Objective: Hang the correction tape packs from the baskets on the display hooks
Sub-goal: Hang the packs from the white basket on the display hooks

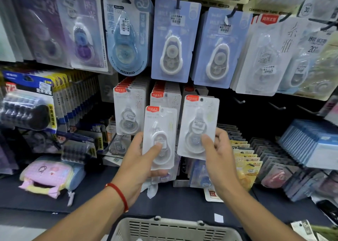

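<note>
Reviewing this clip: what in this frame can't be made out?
- Head view: basket contents cut off by the bottom edge.
- Hook behind right-hand pack hidden by the pack.
- Left-hand pack label print too blurred.
- Left hand and right hand fingers hidden behind packs.

A stationery shop: price-stickered correction tape packs point(170, 39) crowd display hooks point(178, 2) above a shopping basket point(173, 229)

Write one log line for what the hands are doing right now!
left hand: holds white pack | right hand: holds second pack | hooks: bare, right | basket: below
</note>
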`<state>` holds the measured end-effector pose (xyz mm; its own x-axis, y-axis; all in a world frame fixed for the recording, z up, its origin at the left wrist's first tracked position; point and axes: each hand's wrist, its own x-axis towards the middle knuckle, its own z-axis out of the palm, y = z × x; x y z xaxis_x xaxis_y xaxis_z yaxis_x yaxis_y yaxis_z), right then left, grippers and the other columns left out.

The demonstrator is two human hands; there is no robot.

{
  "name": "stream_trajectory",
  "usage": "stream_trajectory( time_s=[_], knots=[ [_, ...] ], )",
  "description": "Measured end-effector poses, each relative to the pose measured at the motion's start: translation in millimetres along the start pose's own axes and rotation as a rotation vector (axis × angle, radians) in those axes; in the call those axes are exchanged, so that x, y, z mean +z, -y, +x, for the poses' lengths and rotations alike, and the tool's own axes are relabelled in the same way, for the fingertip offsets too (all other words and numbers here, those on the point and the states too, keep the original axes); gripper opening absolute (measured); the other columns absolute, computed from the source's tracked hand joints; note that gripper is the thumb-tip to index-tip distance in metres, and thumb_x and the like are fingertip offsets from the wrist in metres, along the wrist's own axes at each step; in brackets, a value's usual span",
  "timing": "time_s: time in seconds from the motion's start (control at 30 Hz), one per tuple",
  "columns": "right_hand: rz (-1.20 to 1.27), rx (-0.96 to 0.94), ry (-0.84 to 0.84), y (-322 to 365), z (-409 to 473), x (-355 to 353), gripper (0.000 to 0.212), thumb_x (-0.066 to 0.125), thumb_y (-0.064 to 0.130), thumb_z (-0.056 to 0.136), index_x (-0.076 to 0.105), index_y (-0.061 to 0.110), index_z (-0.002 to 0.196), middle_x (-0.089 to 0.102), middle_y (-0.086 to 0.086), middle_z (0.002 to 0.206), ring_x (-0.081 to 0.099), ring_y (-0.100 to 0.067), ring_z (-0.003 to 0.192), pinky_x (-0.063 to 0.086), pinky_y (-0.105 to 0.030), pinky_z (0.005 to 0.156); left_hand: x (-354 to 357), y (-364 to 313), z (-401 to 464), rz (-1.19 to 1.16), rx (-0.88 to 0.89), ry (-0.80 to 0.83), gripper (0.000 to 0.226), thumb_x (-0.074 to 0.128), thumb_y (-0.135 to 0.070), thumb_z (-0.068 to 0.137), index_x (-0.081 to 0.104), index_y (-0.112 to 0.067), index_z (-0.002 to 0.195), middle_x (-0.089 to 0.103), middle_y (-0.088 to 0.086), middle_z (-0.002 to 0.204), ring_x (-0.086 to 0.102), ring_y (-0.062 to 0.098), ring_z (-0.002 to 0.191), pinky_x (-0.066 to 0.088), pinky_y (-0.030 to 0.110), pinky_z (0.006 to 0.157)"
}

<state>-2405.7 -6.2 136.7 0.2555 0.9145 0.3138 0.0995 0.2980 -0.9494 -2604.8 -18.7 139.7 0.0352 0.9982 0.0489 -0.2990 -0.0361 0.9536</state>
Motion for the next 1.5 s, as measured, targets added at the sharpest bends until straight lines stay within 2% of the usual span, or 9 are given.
stream_trajectory(
  time_s=[0.1, 0.3, 0.47, 0.53, 0.67, 0.87, 1.0, 1.2, 1.5],
  knots=[
    [-0.01, -0.031, -0.022, 2.4, 7.4, -6.6, 0.017, 0.06, 0.033, 0.107, 0.059, 0.035, 0.123, 0.076, 0.007, 0.117, 0.073, -0.011, 0.108, 0.058, -0.036, 0.09, -1.7, 1.2, 1.6, 0.029, 0.012, -0.018, 0.023, 0.064, -0.015, 0.104, 0.067, -0.033, 0.118, 0.077, -0.003, 0.116, 0.078, 0.028, 0.1, 0.063, 0.039, 0.065],
    [-0.003, -0.034, -0.048, 4.4, 11.3, -10.7, 0.026, 0.061, 0.033, 0.106, 0.06, 0.029, 0.131, 0.078, 0.004, 0.114, 0.075, -0.012, 0.105, 0.058, -0.032, 0.084, -1.3, 1.5, 1.6, 0.04, 0.02, -0.028, 0.021, 0.065, -0.016, 0.103, 0.067, -0.032, 0.117, 0.078, -0.004, 0.114, 0.078, 0.028, 0.098, 0.063, 0.038, 0.063],
    [-0.057, -0.052, -0.112, -0.1, 10.3, -11.1, 0.025, 0.061, 0.039, 0.105, 0.062, 0.03, 0.128, 0.078, 0.004, 0.106, 0.077, -0.021, 0.077, 0.061, -0.041, 0.056, -2.6, 0.6, 2.7, 0.03, 0.015, -0.03, 0.028, 0.064, -0.012, 0.103, 0.067, -0.033, 0.12, 0.078, -0.008, 0.11, 0.08, 0.024, 0.092, 0.063, 0.037, 0.061],
    [-0.091, -0.002, -0.072, -1.8, 12.8, -11.5, 0.034, 0.06, 0.042, 0.105, 0.059, 0.025, 0.134, 0.078, 0.004, 0.111, 0.078, -0.016, 0.079, 0.065, -0.047, 0.069, -2.5, 1.3, 2.9, 0.046, 0.019, -0.028, 0.031, 0.062, -0.008, 0.102, 0.067, -0.033, 0.119, 0.077, -0.008, 0.11, 0.079, 0.024, 0.093, 0.063, 0.038, 0.062],
    [-0.367, 0.283, 0.033, -7.4, 13.9, -17.5, 0.071, 0.052, 0.058, 0.104, 0.031, 0.021, 0.161, 0.056, 0.001, 0.148, 0.059, -0.02, 0.131, 0.046, -0.049, 0.114, 0.8, 2.8, 0.5, 0.06, 0.025, 0.012, 0.028, 0.062, -0.004, 0.101, 0.064, -0.028, 0.116, 0.077, -0.005, 0.107, 0.078, 0.025, 0.092, 0.063, 0.039, 0.062],
    [-0.203, 0.085, 0.294, 4.3, -7.0, -4.1, 0.017, 0.062, 0.035, 0.104, 0.066, 0.033, 0.121, 0.075, 0.014, 0.117, 0.07, -0.006, 0.11, 0.057, -0.032, 0.098, 9.3, 5.2, -3.7, 0.103, 0.046, 0.115, 0.027, 0.066, -0.009, 0.102, 0.059, -0.024, 0.123, 0.075, 0.004, 0.113, 0.077, 0.032, 0.097, 0.066, 0.05, 0.072],
    [-0.136, 0.024, 0.26, 4.1, -14.8, 1.8, 0.022, 0.072, 0.023, 0.099, 0.063, 0.027, 0.118, 0.077, 0.009, 0.112, 0.074, -0.007, 0.102, 0.059, -0.026, 0.088, 18.4, 6.3, -6.6, 0.128, 0.059, 0.164, 0.039, 0.066, -0.008, 0.101, 0.057, -0.028, 0.134, 0.076, 0.004, 0.116, 0.077, 0.026, 0.103, 0.066, 0.053, 0.077],
    [-0.006, -0.044, 0.071, 11.2, -5.8, -5.3, 0.029, 0.06, 0.02, 0.107, 0.057, 0.024, 0.135, 0.075, 0.006, 0.122, 0.072, -0.008, 0.112, 0.058, -0.025, 0.089, 30.3, 5.0, -7.3, 0.177, 0.037, 0.119, 0.067, 0.061, 0.016, 0.095, 0.052, -0.028, 0.144, 0.065, 0.022, 0.12, 0.076, 0.035, 0.096, 0.066, 0.04, 0.077],
    [-0.036, -0.118, 0.075, 18.6, 7.2, -18.2, 0.027, 0.054, 0.027, 0.11, 0.067, 0.032, 0.134, 0.079, 0.007, 0.116, 0.074, -0.011, 0.108, 0.056, -0.03, 0.089, 39.8, 4.6, -8.9, 0.082, 0.066, 0.184, 0.063, 0.057, 0.026, 0.089, 0.058, -0.016, 0.136, 0.069, 0.011, 0.115, 0.076, 0.024, 0.098, 0.063, 0.031, 0.076]
  ],
)
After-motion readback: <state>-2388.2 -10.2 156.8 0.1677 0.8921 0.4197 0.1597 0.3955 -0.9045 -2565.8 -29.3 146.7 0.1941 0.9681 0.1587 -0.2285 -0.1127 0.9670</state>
